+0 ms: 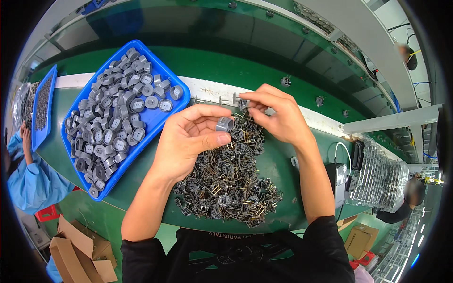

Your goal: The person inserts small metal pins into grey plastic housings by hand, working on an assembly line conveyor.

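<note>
My left hand (188,139) holds a small grey cylindrical cap (224,124) between thumb and fingers, above a pile of small dark parts with brass pins (226,179) on the green bench. My right hand (276,113) pinches one of these small pinned parts (243,103) at its fingertips, just right of the cap and slightly above it. The two hands are close together over the far end of the pile.
A blue tray (155,120) full of grey caps lies to the left. Another blue tray (42,106) sits far left near a person in a blue sleeve (28,179). Clear trays (382,177) stack at right. Cardboard boxes (78,250) stand below the bench.
</note>
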Tool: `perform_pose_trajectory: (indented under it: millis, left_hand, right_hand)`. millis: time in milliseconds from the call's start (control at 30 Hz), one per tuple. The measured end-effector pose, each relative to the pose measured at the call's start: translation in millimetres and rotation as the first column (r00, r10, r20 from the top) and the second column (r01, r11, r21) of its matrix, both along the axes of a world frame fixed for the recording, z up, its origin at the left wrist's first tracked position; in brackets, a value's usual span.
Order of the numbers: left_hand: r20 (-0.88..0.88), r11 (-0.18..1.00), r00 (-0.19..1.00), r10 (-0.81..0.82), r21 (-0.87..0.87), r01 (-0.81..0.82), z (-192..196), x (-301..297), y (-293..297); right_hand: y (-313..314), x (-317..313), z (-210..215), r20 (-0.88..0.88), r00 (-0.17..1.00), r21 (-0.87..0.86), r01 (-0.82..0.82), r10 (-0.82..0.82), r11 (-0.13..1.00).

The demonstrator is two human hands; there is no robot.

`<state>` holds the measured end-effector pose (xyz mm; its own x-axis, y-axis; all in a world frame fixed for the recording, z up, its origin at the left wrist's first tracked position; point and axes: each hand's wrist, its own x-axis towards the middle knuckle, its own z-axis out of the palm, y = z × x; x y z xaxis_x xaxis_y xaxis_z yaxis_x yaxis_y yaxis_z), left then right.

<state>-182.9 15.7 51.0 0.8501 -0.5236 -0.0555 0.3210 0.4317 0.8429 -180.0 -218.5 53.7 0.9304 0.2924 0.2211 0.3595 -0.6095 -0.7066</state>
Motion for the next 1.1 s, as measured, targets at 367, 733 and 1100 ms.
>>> perform_pose_trajectory:
  millis: [367, 733, 1100]
  left_hand:
    - [-0.098, 0.999, 0.995, -0.024, -0.051, 0.019, -1.3, -0.8, -4.4]
    - [-0.039, 0.988, 0.999, -0.016, -0.154, 0.010, -11.9, -1.0, -0.9]
    - [0.204, 0.997, 0.977, 0.063, 0.022, -0.069, -7.3, -11.7, -10.9]
  right_hand:
    - [15.1, -28.1, 8.8, 0.030, 0.999, 0.534, -0.034, 0.022, 0.845]
    - [33.8, -36.9, 13.8, 0.064, 0.998, 0.516, -0.018, -0.017, 0.856]
    - [36.7, -42.6, 28.8, 0.297, 0.933, 0.283, 0.117, -0.203, 0.952]
